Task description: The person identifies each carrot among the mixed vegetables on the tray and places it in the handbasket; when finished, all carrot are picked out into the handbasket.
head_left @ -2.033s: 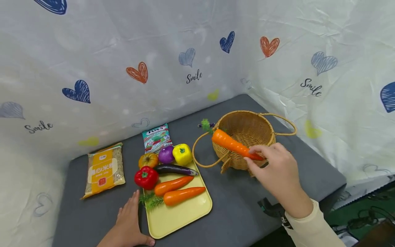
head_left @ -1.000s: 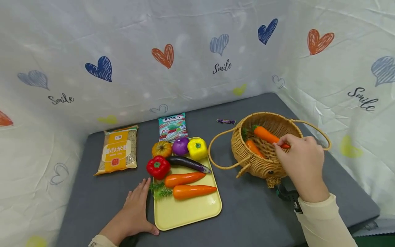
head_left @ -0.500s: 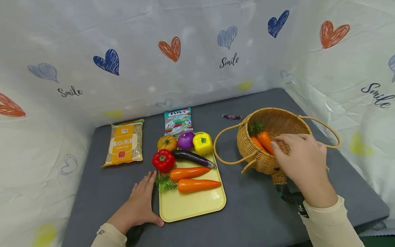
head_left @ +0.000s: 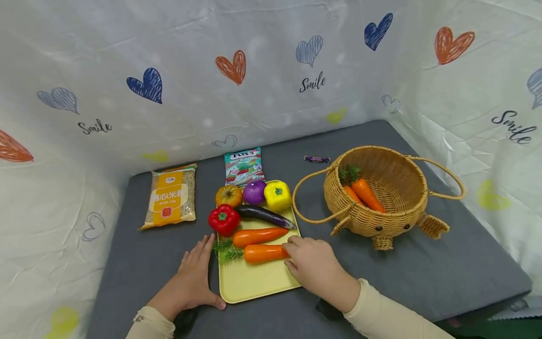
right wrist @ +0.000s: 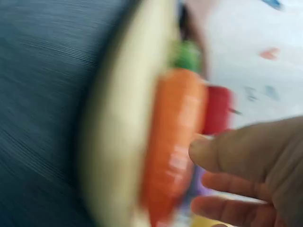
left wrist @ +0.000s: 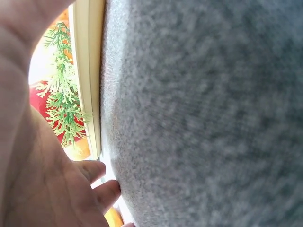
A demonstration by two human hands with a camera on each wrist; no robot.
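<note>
My left hand [head_left: 192, 275] rests on the table with spread fingers, along the left edge of the yellow tray [head_left: 254, 285]; its thumb touches the tray's near corner. My right hand [head_left: 317, 263] is over the tray's right side, fingers and thumb parted at the tip of the nearer carrot [head_left: 262, 253]. In the blurred right wrist view, the thumb [right wrist: 208, 151] overlaps this carrot's side. Behind lies a second carrot [head_left: 258, 237], then an eggplant [head_left: 262, 215], a red bell pepper [head_left: 224, 220], a yellow pepper [head_left: 277, 197], a purple round vegetable [head_left: 254, 192] and a small pumpkin [head_left: 229, 195].
A wicker basket [head_left: 381, 221] with two loop handles stands at the right, holding two carrots [head_left: 367, 195]. A candy bag [head_left: 243, 167] lies behind the tray, a wrapped candy [head_left: 317, 159] behind the basket's left side. At the left lies a grain bag [head_left: 171, 197].
My right hand has let go of a carrot in the basket and moved left to the tray. The left hand stays at the tray's edge. The head view has turned right.
</note>
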